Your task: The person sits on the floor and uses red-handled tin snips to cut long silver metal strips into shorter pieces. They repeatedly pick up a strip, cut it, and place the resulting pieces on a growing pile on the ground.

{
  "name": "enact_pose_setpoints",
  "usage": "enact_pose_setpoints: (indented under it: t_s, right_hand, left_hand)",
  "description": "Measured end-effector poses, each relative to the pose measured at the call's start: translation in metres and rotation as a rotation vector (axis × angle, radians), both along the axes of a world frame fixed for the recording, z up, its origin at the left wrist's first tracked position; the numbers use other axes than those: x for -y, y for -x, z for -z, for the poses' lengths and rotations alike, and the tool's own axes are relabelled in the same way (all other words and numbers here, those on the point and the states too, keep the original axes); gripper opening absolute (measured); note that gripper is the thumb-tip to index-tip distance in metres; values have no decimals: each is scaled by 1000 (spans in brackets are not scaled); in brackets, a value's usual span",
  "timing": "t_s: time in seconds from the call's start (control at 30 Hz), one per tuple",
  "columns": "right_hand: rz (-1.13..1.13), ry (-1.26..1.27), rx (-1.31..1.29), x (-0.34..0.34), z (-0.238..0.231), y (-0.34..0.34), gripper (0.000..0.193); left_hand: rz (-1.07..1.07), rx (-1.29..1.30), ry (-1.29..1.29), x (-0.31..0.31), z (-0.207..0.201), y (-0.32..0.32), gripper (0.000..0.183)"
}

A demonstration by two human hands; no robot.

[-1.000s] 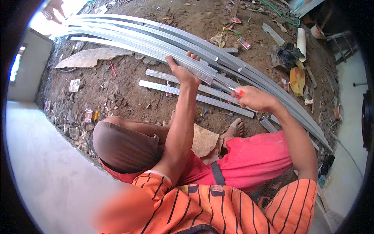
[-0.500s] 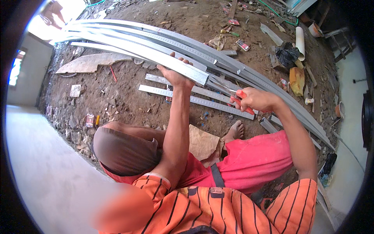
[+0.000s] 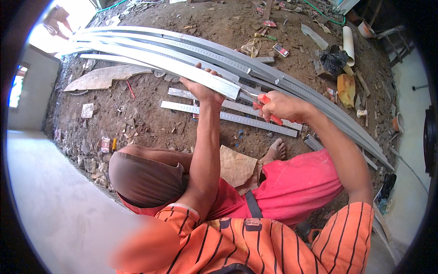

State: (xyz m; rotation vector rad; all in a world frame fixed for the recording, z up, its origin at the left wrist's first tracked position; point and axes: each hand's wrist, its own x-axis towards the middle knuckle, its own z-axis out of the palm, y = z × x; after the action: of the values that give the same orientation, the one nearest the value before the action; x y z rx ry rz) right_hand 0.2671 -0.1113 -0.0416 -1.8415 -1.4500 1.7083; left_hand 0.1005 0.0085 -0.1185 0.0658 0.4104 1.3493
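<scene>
Our left hand (image 3: 206, 90) clasps a long silvery metal channel (image 3: 221, 85), ten to twelve o'clock | our right hand (image 3: 286, 107) wraps red-handled metal snips (image 3: 263, 98), one o'clock (near the channel's end)

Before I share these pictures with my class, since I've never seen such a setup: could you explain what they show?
There is no machine here, just a person's two bare hands. The view comes from a fisheye camera worn on the head, looking down, so straight edges look curved. The left hand holds a long silver metal profile near its end. The right hand grips a red-handled tool, apparently snips, pointed toward that end. On the dirt floor lie more long profiles, shorter strips and a black plastic bag.
</scene>
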Motion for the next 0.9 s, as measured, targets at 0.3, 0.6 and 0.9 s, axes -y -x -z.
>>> enact_pose_setpoints:
  t_s: [0.3, 0.6, 0.9]
  right_hand:
    - [83, 80, -147, 1, -8, 8, 29]
    - [95, 112, -182, 2, -8, 10, 25]
    - [131, 129, -133, 7, -6, 22, 18]
  left_hand:
    - [-25, -54, 19, -4, 6, 2, 70]
    - [-9, 30, -37, -3, 13, 3, 67]
    - [-44, 34, -76, 3, 18, 7, 63]
